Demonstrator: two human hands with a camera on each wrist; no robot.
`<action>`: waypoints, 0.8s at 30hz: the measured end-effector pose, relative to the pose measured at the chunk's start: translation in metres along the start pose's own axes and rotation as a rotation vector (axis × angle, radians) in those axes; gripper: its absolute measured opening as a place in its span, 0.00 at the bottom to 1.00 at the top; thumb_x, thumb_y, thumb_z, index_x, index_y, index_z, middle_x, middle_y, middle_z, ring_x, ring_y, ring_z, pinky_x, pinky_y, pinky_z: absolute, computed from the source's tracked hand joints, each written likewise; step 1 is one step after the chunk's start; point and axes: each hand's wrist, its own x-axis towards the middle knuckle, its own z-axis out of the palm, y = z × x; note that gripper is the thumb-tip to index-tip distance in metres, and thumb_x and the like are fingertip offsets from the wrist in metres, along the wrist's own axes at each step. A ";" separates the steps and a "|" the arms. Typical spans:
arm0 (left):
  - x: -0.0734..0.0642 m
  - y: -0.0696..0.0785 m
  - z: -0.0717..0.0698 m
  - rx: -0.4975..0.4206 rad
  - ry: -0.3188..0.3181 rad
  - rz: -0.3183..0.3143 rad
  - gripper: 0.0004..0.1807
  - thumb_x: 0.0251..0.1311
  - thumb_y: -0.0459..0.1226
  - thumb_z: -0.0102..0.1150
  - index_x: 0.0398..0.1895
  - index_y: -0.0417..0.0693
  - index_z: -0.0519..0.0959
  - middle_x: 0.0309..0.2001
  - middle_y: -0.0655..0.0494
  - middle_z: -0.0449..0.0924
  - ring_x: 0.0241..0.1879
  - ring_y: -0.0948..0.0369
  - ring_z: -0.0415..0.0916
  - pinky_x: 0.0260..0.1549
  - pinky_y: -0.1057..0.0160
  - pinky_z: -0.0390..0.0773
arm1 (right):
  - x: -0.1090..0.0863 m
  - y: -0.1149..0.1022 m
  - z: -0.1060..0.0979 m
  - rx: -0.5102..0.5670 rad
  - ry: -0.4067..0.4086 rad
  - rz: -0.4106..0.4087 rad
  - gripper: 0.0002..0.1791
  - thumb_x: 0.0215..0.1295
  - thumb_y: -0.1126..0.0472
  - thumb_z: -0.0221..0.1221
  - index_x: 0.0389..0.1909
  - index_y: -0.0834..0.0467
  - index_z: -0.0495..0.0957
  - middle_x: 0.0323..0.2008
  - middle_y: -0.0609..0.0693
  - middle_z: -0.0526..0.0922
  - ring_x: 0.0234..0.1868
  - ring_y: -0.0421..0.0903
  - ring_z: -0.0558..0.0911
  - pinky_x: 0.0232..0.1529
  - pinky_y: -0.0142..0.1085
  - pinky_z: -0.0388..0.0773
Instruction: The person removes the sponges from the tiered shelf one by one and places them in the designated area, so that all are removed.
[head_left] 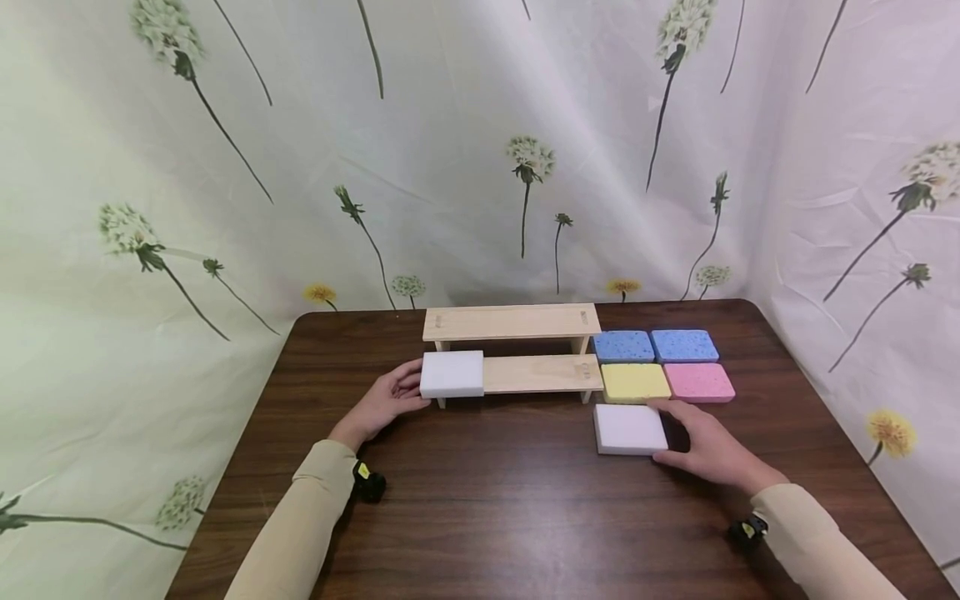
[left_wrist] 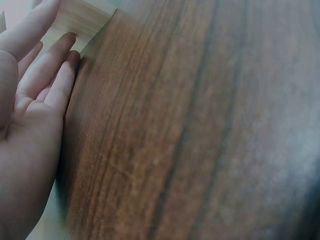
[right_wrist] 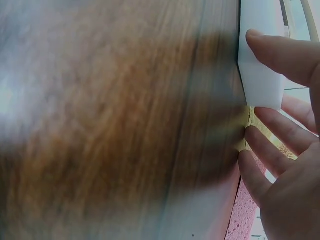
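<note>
A white sponge (head_left: 452,372) lies on the left end of the lower wooden tier (head_left: 536,374). My left hand (head_left: 384,402) is at its left edge, with fingers (left_wrist: 57,90) fairly straight beside the pale wood in the left wrist view. Whether its fingertips press the sponge is hard to tell. A second white sponge (head_left: 630,430) lies on the table in front of the yellow sponge (head_left: 636,383). By its right end, my right hand (head_left: 708,446) holds it, the thumb on the near side and the index finger on the far side. Its other fingers spread past the sponge in the right wrist view.
Behind the lower tier stands a taller wooden tier (head_left: 512,322). Two blue sponges (head_left: 624,346) and a pink sponge (head_left: 700,382) lie with the yellow one right of the tiers. A dandelion-print curtain (head_left: 465,167) hangs behind the dark wooden table (head_left: 480,500).
</note>
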 end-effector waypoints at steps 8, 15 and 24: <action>0.001 0.000 0.000 -0.005 -0.011 -0.003 0.46 0.65 0.29 0.71 0.83 0.41 0.57 0.74 0.33 0.68 0.74 0.42 0.66 0.62 0.68 0.76 | -0.002 0.005 -0.002 -0.018 0.002 0.015 0.45 0.58 0.55 0.79 0.73 0.60 0.69 0.70 0.62 0.75 0.70 0.63 0.73 0.68 0.65 0.70; 0.001 -0.001 0.000 -0.008 -0.004 0.009 0.46 0.64 0.29 0.71 0.82 0.41 0.58 0.73 0.33 0.69 0.73 0.44 0.68 0.63 0.69 0.76 | -0.005 0.008 -0.005 -0.019 0.013 0.014 0.44 0.58 0.56 0.78 0.73 0.61 0.69 0.70 0.63 0.75 0.70 0.65 0.73 0.68 0.66 0.70; 0.000 -0.004 -0.001 -0.013 -0.006 0.022 0.46 0.65 0.28 0.71 0.82 0.39 0.57 0.73 0.32 0.69 0.70 0.51 0.72 0.61 0.69 0.77 | -0.008 0.013 -0.008 -0.024 0.021 0.020 0.44 0.59 0.57 0.78 0.74 0.62 0.69 0.70 0.64 0.75 0.71 0.66 0.72 0.69 0.67 0.69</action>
